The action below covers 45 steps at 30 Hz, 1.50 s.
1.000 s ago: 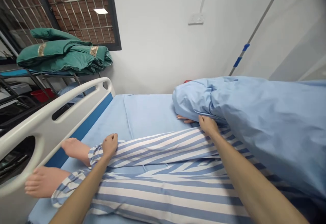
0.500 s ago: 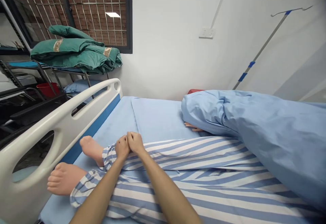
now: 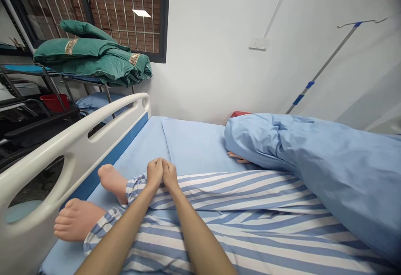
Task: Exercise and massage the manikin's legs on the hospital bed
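Note:
A mannequin-like figure lies on the bed in blue-and-white striped trousers (image 3: 225, 189), its two smooth bare feet (image 3: 78, 220) towards the footboard. Over the lower part of its far leg, my left hand (image 3: 154, 171) and my right hand (image 3: 169, 172) are side by side, both closed into fists. Their knuckles touch or nearly touch, and nothing shows in either one. Whether the fists rest on the trouser leg or hover just above it, I cannot tell. A blue quilt (image 3: 328, 158) is folded back over the figure's upper part, with some fingers (image 3: 238, 157) sticking out beneath it.
A cream footboard (image 3: 75, 141) closes the bed's left end. Pale blue sheet (image 3: 197, 141) shows beyond the legs. Behind stand a rack with green folded bedding (image 3: 90, 58) and a red bucket (image 3: 55, 103). An IV pole (image 3: 326, 66) leans into view at right, before the wall.
My left fist has risen slightly and shifted right; my right fist sits a little lower and has turned. The figure and quilt look unmoved; the view has shifted slightly.

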Each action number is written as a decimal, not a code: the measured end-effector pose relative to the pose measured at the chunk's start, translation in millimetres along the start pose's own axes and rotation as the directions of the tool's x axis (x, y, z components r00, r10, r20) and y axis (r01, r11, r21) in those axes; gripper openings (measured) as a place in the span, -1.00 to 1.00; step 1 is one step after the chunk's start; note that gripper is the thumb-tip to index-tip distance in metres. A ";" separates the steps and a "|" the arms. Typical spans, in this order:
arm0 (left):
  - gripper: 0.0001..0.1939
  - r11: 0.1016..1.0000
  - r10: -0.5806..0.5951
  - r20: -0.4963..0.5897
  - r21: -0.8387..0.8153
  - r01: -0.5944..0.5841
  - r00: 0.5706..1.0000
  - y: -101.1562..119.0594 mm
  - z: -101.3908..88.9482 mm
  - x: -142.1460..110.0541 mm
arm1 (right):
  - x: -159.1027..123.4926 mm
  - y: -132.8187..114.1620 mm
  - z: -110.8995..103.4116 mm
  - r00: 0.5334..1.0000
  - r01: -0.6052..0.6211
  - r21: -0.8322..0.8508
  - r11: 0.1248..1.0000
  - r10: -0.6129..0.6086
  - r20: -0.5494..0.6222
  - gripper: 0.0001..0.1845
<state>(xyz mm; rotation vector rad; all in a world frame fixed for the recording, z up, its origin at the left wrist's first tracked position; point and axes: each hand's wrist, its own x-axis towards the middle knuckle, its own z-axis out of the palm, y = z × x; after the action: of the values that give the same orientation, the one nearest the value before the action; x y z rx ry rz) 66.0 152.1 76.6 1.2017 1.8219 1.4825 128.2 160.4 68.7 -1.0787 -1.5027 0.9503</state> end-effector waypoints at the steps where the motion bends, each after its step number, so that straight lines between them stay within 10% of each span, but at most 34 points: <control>1: -0.73 0.999 -0.011 -0.019 -0.051 0.010 1.000 2.1 2.7 0.4 | 0.0 0.0 -0.7 1.000 0.000 -0.005 1.000 0.000 -0.013 -0.55; 11: -0.67 0.964 0.058 -0.070 0.264 -0.038 0.996 -15.0 5.8 -13.4 | 0.0 -1.5 -4.1 0.999 -0.036 -0.142 0.989 0.034 -0.018 -0.53; 16: -0.69 0.899 0.081 0.009 0.431 -0.077 0.997 -12.4 9.4 -18.3 | -0.5 -13.2 -25.2 0.990 0.131 -0.624 0.771 -0.068 0.124 -0.58; 21: -0.64 0.807 0.033 0.027 0.590 -0.043 0.999 -10.2 15.0 -24.3 | -4.9 -6.1 -42.2 0.992 0.111 -0.695 0.710 -0.037 0.120 -0.54; 26: -0.65 0.865 0.029 0.048 0.500 -0.049 0.998 -1.3 19.5 -17.3 | -3.2 4.9 -45.4 0.998 0.063 -0.577 0.814 -0.038 0.056 -0.54; 33: -0.74 0.993 -0.069 -0.025 -0.098 0.066 0.997 21.6 59.1 -19.0 | 9.3 11.4 -58.0 0.991 -0.043 -0.115 0.992 0.028 -0.127 -0.55; 36: -0.71 0.998 -0.044 -0.020 -0.051 0.043 0.999 20.3 64.0 -27.0 | 12.4 12.2 -59.5 0.979 -0.096 -0.012 0.995 0.093 -0.183 -0.58; 45: -0.67 0.964 0.069 0.043 0.253 -0.077 0.997 17.7 64.3 -33.0 | 12.9 5.5 -84.9 0.999 -0.025 -0.490 0.871 0.003 -0.045 -0.54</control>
<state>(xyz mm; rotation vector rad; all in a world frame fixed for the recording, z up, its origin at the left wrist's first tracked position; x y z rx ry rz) 140.0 156.8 70.3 1.4200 2.0106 1.2854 211.5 177.5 82.1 -1.4604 -1.7525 0.5531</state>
